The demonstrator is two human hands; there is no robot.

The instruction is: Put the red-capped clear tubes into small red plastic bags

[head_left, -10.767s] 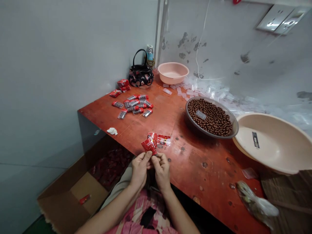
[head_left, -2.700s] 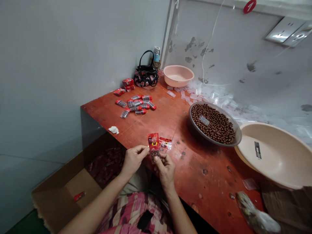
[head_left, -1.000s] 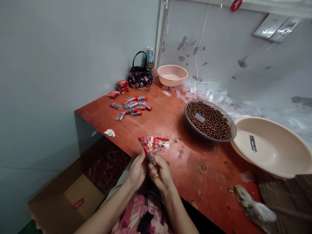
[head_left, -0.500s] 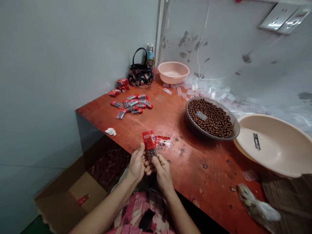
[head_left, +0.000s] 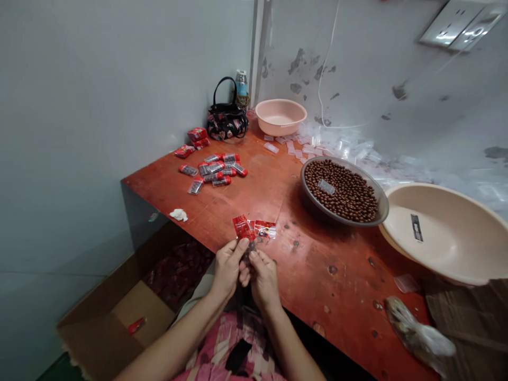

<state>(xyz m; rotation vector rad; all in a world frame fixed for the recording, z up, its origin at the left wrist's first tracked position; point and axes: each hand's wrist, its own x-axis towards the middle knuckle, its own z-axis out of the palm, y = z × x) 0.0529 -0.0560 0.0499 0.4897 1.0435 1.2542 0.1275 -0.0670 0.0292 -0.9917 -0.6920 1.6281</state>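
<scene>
Over the table's front edge, both my hands are closed on one red-and-clear packet [head_left: 243, 227] with dark balls in its clear lower part. My left hand [head_left: 227, 267] pinches it with the thumb near the join of the red and clear parts. My right hand [head_left: 264, 275] grips the clear part from the other side, its thumb on top. Fingers cover much of the lower end. Just behind the held packet, another red packet [head_left: 265, 229] lies flat on the table, partly hidden by it.
On the red table [head_left: 273, 196] stand a bowl of brown balls [head_left: 341, 190], a large beige basin [head_left: 452, 238] and a pink basin [head_left: 281, 117]. Filled packets [head_left: 215, 168] lie left, near a handbag [head_left: 227, 121]. Clear plastic pieces [head_left: 357, 151] line the wall. An open carton [head_left: 103, 328] sits below.
My left thumb has moved from beside the packet onto its front, near the join. The packet's top has tilted and dropped slightly. The camera view has shifted a little.
</scene>
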